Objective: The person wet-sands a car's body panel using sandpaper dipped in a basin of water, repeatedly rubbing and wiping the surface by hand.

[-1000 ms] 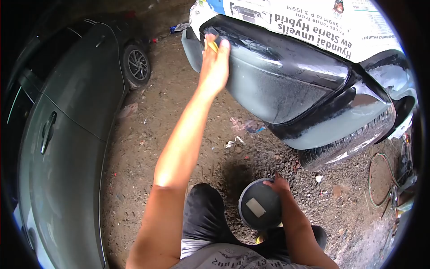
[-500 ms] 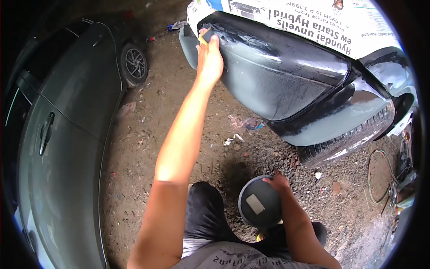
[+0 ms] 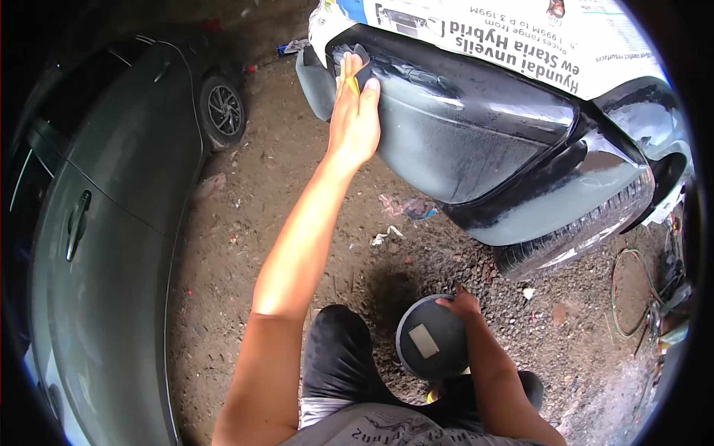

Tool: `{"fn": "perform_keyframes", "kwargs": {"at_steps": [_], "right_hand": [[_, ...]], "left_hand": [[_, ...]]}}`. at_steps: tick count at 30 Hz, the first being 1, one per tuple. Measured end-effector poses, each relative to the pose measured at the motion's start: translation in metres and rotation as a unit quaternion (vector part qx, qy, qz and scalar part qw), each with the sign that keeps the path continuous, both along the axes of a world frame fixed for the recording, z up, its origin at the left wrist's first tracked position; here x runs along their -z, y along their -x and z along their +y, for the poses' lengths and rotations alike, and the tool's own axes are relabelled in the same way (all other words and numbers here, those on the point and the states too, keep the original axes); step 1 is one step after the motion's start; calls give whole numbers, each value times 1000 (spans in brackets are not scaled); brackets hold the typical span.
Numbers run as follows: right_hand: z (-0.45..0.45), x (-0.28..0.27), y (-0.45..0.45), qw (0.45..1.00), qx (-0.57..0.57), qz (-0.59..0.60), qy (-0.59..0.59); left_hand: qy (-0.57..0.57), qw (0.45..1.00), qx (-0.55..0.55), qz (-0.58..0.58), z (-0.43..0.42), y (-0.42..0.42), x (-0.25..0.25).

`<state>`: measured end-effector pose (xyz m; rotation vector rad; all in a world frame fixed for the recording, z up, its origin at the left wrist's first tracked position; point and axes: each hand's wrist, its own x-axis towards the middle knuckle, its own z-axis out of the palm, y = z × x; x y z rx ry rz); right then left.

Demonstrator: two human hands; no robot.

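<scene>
My left hand point(image 3: 355, 123) reaches forward to the car bumper point(image 3: 439, 141), whose surface is patchy grey and glossy black. A folded sheet of sandpaper point(image 3: 361, 74), dark on one side and yellow on the other, is held between its fingers and lies against the bumper's upper corner. Near my knees, my right hand point(image 3: 464, 303) grips the rim of a round dark bucket point(image 3: 405, 353), with the thumb over the edge. Inside the bucket is a pale rectangular block point(image 3: 424, 340); what it is made of I cannot tell.
Newspaper point(image 3: 520, 37) covers the car body above the bumper. A tire point(image 3: 580, 238) sits below it on the right. On the left stands a dark green car point(image 3: 111, 223). Scraps of litter point(image 3: 387, 235) lie on the dirt ground, and a thin hose point(image 3: 616, 297) loops at right.
My left hand has slid a little to the right and back toward me along the bumper with the sandpaper. My right hand stays on the bucket's rim.
</scene>
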<state>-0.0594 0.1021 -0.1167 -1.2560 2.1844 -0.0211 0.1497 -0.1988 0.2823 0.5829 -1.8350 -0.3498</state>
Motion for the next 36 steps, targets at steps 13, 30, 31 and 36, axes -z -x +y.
{"fn": "perform_keyframes", "kwargs": {"at_steps": [13, 30, 31, 36], "right_hand": [[2, 4, 1, 1000, 9, -1, -10], [5, 40, 12, 996, -32, -25, 79], [3, 59, 18, 990, -51, -31, 129], [-11, -23, -15, 779, 258, -529, 216]], "left_hand": [[22, 999, 26, 31, -2, 0, 4], [24, 978, 201, -55, 173, -3, 108], [8, 976, 213, -42, 181, -6, 146], [-176, 958, 105, -198, 220, -6, 294]]}}
